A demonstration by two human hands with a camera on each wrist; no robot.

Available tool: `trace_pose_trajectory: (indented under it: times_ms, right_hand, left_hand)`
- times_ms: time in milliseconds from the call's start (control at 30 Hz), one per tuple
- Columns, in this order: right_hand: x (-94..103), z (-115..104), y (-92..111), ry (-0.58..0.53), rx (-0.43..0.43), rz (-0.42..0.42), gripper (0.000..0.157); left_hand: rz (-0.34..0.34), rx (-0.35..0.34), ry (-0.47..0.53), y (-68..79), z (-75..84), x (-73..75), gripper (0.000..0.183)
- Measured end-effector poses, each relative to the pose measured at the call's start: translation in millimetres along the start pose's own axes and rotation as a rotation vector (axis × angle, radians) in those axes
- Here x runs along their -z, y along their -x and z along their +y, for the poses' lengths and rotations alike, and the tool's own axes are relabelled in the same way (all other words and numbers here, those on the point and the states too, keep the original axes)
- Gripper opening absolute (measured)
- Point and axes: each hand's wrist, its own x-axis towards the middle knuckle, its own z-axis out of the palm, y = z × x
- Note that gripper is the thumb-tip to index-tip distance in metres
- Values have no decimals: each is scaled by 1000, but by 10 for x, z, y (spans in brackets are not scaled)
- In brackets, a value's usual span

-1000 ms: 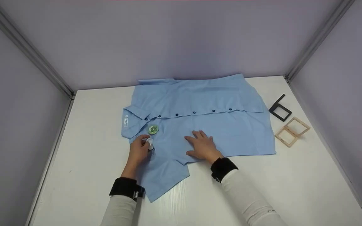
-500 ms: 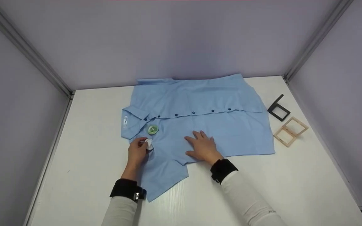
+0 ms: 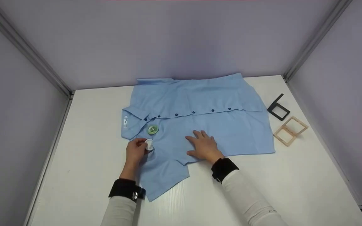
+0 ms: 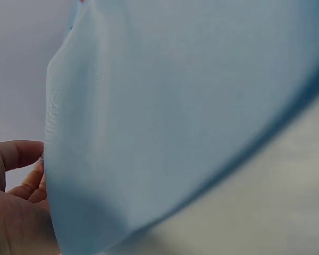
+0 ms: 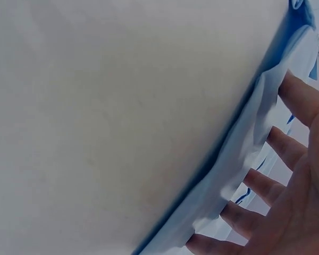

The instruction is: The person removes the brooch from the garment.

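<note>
A light blue short-sleeved button-up shirt [image 3: 231, 128] lies spread on the white table, its collar to the left. My left hand [image 3: 134, 151] pinches a small white round disc [image 3: 149, 144] by its edge over the shirt, just below the collar. Above the disc, a green round badge [image 3: 153, 129] is on the shirt. In the left wrist view, blue sleeve cloth [image 4: 149, 106] hides much of the left hand's fingertips. My right hand [image 3: 204, 147] rests on the shirt's lower half, fingers spread; its fingertips [image 5: 239, 210] press on the cloth in the right wrist view.
To the right of the shirt stand a black hinged frame [image 3: 278, 110] and a light wooden hinged frame [image 3: 289, 131], both opened. Grey panels [image 3: 181, 37] enclose the table [image 3: 83, 150] at the back and sides.
My left hand has shifted slightly left and down, and the white disc now shows more of its round face. The right hand stays in place on the shirt.
</note>
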Motion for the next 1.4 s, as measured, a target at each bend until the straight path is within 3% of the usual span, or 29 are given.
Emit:
trace_pose_trajectory:
  times_ms: [233,400,600,733,1033,1233,1400]
  right_hand:
    - [24,-25,1,3,-4,-8,65]
    - [37,-88,-6,18,3,-17,64]
    - [33,-203,-12,2,56,-4,64]
    - [43,-253,-2,3,72,-12,61]
    - [64,-244,30,7,77,-21,52]
    - [77,-249,31,0,84,-19,52]
    - [77,-282,9,10,107,5,48]
  left_hand:
    - [7,28,33,17,9,-21,24]
    - [15,42,-7,25,7,-29,22]
    - [34,-34,-155,45,52,-15,24]
    - [60,-76,-196,72,85,-18,21]
    - [192,-115,-285,86,97,-100,15]
    - [215,-86,-218,66,90,-108,16]
    - [178,-15,-95,56,54,-100,17]
